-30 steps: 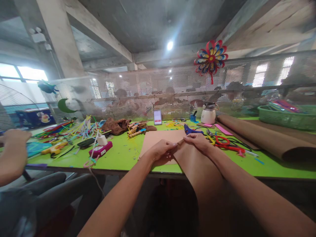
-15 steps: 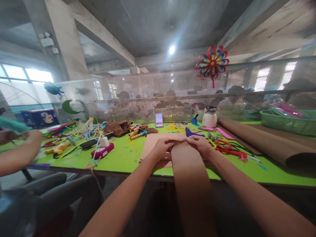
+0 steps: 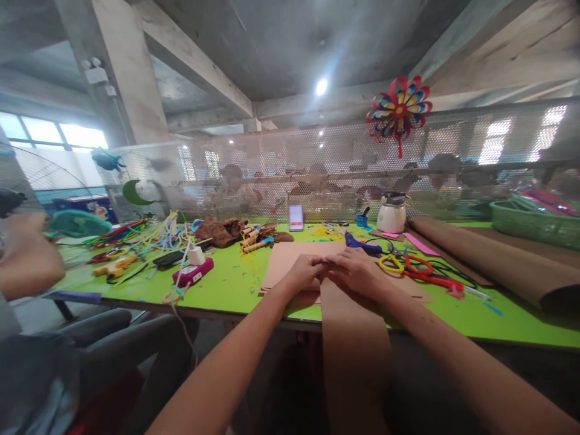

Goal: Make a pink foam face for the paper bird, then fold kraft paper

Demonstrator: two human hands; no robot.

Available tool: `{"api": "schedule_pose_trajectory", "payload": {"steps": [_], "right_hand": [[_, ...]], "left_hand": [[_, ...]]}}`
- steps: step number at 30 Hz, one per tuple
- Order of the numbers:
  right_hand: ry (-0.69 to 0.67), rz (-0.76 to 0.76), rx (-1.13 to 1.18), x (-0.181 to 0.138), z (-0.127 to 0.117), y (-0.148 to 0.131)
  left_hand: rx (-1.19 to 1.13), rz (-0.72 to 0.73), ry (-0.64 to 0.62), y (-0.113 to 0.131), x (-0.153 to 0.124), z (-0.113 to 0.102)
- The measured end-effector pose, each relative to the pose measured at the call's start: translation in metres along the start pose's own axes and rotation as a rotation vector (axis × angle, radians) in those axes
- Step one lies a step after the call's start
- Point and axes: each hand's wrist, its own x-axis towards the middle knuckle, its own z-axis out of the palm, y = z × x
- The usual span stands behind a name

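Observation:
A long strip of brown paper point(image 3: 353, 338) hangs from the green table's point(image 3: 226, 284) near edge down toward my lap. Its top end lies on a flat sheet of brown card point(image 3: 290, 260). My left hand point(image 3: 304, 273) and my right hand point(image 3: 357, 272) meet at that top end, fingers pinched on the paper's edge, fingertips touching each other.
Scissors with red and yellow handles point(image 3: 408, 266) and a blue glue gun point(image 3: 360, 244) lie just right of my hands. Rolled brown paper point(image 3: 489, 260), a green basket point(image 3: 530, 223), a white jar point(image 3: 392, 214), a phone point(image 3: 296, 216) and coloured strips point(image 3: 149, 232) stand further off. Another person's arm point(image 3: 27, 266) works at left.
My hands have drawn together at the strip's top end, the right hand now partly over the left fingertips. The strip has straightened. The person at left has raised their arm.

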Motion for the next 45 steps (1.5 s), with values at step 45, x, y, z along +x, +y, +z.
{"api": "schedule_pose_trajectory", "payload": {"steps": [45], "right_hand": [[-0.022,0.347,0.366,-0.006,0.014,0.001]], "left_hand": [[-0.29,-0.258,-0.115,0.003,-0.011,0.002]]}}
